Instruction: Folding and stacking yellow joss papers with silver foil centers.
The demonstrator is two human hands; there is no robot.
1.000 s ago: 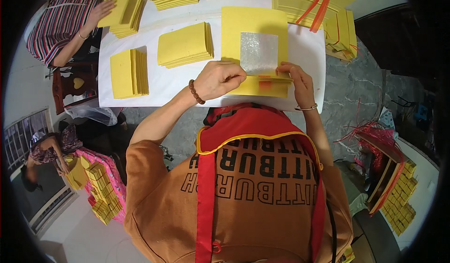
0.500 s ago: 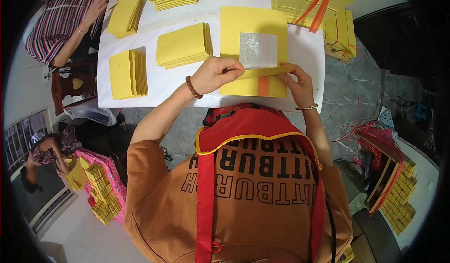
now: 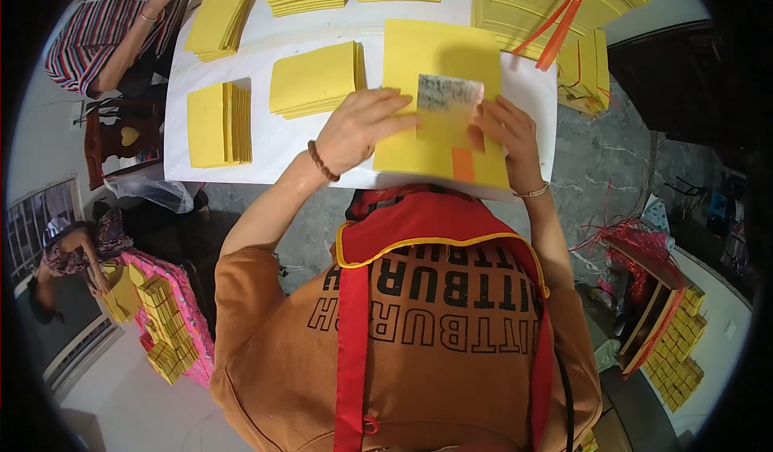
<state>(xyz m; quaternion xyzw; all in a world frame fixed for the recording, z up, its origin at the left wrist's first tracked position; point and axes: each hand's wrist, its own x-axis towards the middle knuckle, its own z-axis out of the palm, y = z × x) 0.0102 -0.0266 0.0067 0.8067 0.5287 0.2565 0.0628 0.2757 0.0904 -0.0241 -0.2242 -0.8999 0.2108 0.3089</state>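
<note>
On the white-topped table (image 3: pixel 310 154), a stack of yellow paper sheets (image 3: pixel 403 53) lies straight ahead of me. The top one bears a silver patch (image 3: pixel 447 90), and an orange strip (image 3: pixel 463 165) shows below it. Between them is a blurred band of yellow paper covering the patch's lower part. My left hand (image 3: pixel 358 128) rests at the sheet's left side, fingers stretched out toward the patch. Over the right side is my right hand (image 3: pixel 511 134), its fingers stretched beside the patch and its thumb apart. Neither hand visibly grips anything.
Folded yellow paper stacks (image 3: pixel 314 78) stand to the left and along the far side. Large yellow bundles (image 3: pixel 555 17) with an orange ribbon (image 3: pixel 555 29) are at the far right. Another person's arm (image 3: pixel 133 45) is at the far left. A crate with red strands (image 3: pixel 644 251) stands on the right.
Both hands have let go of the narrow folded band's ends and spread over the sheet. The band is now blurred and covers more of the silver patch. The sheet sits slightly nearer me.
</note>
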